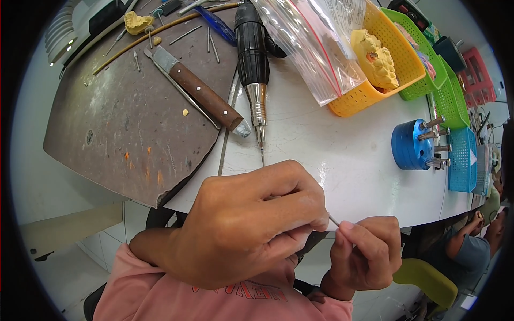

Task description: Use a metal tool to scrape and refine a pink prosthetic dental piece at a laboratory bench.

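My left hand (257,224) is closed, fingers curled down, around a thin metal rod (334,220) that sticks out to the right. The rest of what it holds is hidden. My right hand (365,251) pinches the rod's outer end between thumb and index finger, other fingers curled. Just beyond my hands lies a black and silver rotary handpiece (251,53) with a thin bit pointing toward me. Left of it, a wood-handled knife (203,93) and thin metal instruments rest on a grey-brown board (107,144) with a yellow cast (138,22).
A white worktop (300,139) carries plastic bags (305,48), a yellow basket (345,107) holding a dental cast, green baskets (450,107), a blue bur stand (412,144) and a blue basket (461,176). A lamp (61,37) stands upper left. A co-worker (463,246) sits at far right.
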`<state>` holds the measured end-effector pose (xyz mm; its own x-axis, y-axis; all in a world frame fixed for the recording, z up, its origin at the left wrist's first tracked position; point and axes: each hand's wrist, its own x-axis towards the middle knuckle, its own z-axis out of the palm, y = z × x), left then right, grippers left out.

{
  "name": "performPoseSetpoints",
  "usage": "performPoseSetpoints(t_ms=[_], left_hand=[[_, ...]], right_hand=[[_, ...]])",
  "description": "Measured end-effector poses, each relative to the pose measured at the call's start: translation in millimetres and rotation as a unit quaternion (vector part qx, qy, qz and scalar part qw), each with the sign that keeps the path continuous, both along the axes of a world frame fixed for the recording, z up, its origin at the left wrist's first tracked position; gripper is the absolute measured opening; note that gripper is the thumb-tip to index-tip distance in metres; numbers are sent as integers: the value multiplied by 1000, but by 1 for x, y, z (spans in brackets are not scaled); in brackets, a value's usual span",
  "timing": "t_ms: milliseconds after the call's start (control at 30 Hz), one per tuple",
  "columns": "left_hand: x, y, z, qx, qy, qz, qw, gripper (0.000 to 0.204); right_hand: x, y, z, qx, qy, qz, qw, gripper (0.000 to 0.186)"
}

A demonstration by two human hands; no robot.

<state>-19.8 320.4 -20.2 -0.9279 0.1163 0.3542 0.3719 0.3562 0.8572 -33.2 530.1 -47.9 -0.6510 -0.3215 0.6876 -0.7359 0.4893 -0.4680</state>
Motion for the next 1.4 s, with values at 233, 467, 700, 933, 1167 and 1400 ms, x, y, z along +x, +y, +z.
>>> performPoseSetpoints(t_ms=[233,467,700,933,1167,1400], left_hand=[[-2,3,-9,-26,75,31,996,23],[2,4,-9,-50,81,32,995,26],[2,4,-10,-42,79,32,995,26],[3,2,-13,-40,73,20,996,28],[5,4,-15,-62,125,36,989,28],[3,11,-19,-59,153,63,984,29]], right_hand=[[18,12,2,-44,-13,-139,989,11],[30,18,-3,23,-52,-160,985,31],[31,8,-7,32,-49,-123,991,37],[30,7,-1,55,-50,-111,991,26],[36,-1,2,63,-57,-169,982,17],[35,-18,-1,-27,-34,-143,989,11]])
